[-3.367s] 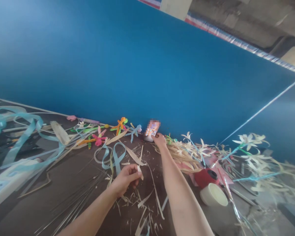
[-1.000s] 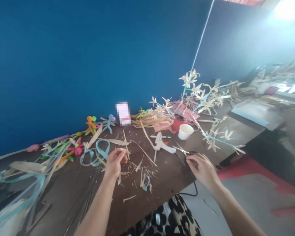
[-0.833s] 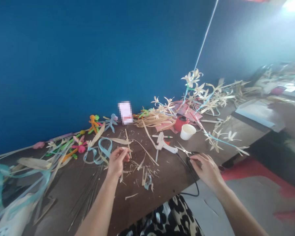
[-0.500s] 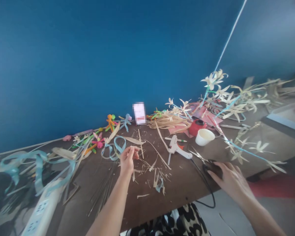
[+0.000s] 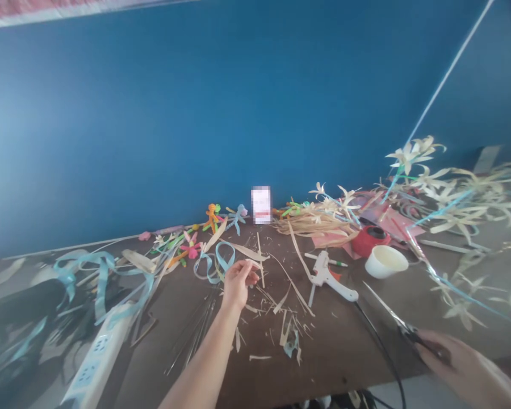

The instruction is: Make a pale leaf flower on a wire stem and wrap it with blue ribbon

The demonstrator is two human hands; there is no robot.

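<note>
My left hand (image 5: 237, 279) is over the middle of the table, thumb and fingers pinched together. Something small and pale may be between the fingertips; it is too small to make out. My right hand (image 5: 457, 360) grips a pair of scissors (image 5: 402, 326) by the dark handles at the right, blades pointing away and to the left, apparently together. Between the hands lies a white glue gun (image 5: 333, 279) with a black cable (image 5: 381, 341). Blue ribbon (image 5: 225, 258) loops just beyond my left hand, and thin dried leaf scraps (image 5: 283, 301) are scattered beside it.
A white cup (image 5: 385, 262) and a red round container (image 5: 368, 241) stand right of the glue gun. Pale leaf flowers (image 5: 417, 153) on blue stems fill the right side. Small pipe-cleaner figures (image 5: 213, 216) sit by the blue wall (image 5: 255, 102). A power strip (image 5: 91, 358) lies front left.
My right hand has drawn the scissors to the right and nearer me, and their blades have come together. The view has shifted; my left hand stays pinched near the same spot.
</note>
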